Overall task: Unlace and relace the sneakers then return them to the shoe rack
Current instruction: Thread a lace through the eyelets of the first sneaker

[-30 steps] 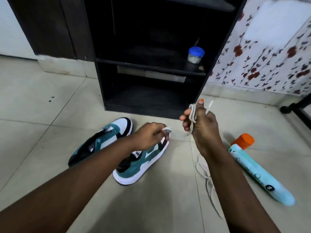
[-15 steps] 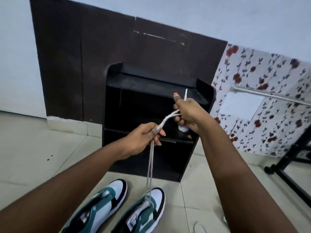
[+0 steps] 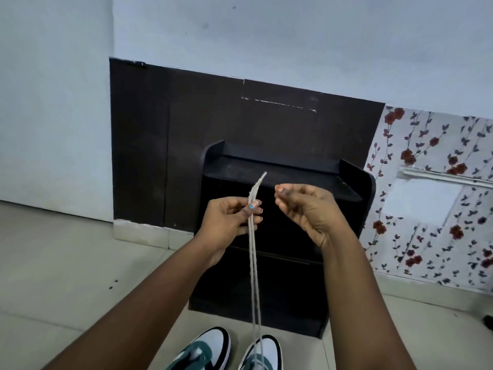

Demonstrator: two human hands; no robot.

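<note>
Head view, left hand [image 3: 226, 218] pinching lace [image 3: 253, 263]

Left hand [image 3: 229, 218] pinching white lace [image 3: 253, 263] taut above sneaker [image 3: 260, 355]

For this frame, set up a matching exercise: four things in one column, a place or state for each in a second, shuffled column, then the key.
Things:
1. white shoelace
2. left hand
3. right hand
4. black wooden shoe rack

States or places:
A. stands against the dark wall panel
B. fingers curled, holding nothing visible
C. runs doubled up from the green-and-white sneaker on the floor
D. pinches both lace strands near their tips

Pairs: 1-C, 2-D, 3-B, 4-A
</note>
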